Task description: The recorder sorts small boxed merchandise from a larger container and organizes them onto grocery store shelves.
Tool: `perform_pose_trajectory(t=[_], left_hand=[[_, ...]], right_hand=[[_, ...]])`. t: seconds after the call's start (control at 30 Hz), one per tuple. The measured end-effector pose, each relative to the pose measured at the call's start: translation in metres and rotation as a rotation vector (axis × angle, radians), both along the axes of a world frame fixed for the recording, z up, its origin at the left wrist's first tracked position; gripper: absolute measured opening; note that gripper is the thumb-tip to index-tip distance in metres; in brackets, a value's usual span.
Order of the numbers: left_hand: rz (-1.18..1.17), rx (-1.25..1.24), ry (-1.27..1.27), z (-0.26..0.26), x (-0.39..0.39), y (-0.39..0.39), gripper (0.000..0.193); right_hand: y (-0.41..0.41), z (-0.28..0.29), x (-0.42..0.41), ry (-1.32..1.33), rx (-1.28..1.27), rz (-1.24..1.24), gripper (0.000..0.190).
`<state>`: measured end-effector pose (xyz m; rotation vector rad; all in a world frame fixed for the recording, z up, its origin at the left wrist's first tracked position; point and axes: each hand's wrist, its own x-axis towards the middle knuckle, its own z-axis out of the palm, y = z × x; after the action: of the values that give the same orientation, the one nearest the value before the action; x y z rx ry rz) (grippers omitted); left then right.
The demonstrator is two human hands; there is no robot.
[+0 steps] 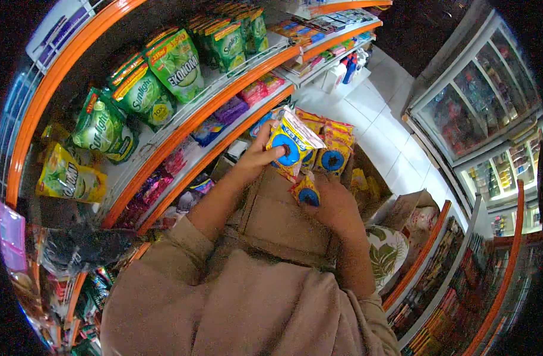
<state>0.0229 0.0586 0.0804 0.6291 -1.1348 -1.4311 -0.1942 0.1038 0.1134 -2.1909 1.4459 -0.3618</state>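
Observation:
My left hand grips a small bunch of yellow sachets with blue ring prints, thumb across the front one. Lower and to the right, my right hand has its fingers curled round another yellow-and-blue sachet. More such sachets stand in a row just beyond that hand. Brown cardboard, with a seam along one side, lies beneath both hands. Several plain yellow packs sit low inside a carton to the right.
An orange-edged shelf curves along the left, bearing green Sunlight dish-soap pouches and a yellow pouch. Pink and purple packs fill the tier below. White floor tiles lead to a glass-door fridge. Another rack stands at right.

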Motion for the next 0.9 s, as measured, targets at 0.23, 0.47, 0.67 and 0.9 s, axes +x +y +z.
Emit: perform_pose_trajectory(t=[0.23,0.47,0.67,0.9], left_hand=[[0.059,0.041,-0.118,-0.002,0.001,0.001,0.069],[0.104,0.034,-0.107,-0.008,0.005,0.000,0.071],[0.110,0.017,-0.120,-0.003,0.000,0.001,0.067],[0.092,-0.026,-0.250,0.002,-0.007,-0.003,0.067]], right_hand=[[-0.016,0.013,-0.019,-0.261,-0.076,-0.205,0.051],[-0.037,0.001,-0.029,-0.649,-0.241,-0.276,0.048],[-0.045,-0.009,-0.032,-0.035,-0.680,-0.236,0.047],[-0.051,-0.012,-0.037,-0.120,-0.442,-0.193,0.048]])
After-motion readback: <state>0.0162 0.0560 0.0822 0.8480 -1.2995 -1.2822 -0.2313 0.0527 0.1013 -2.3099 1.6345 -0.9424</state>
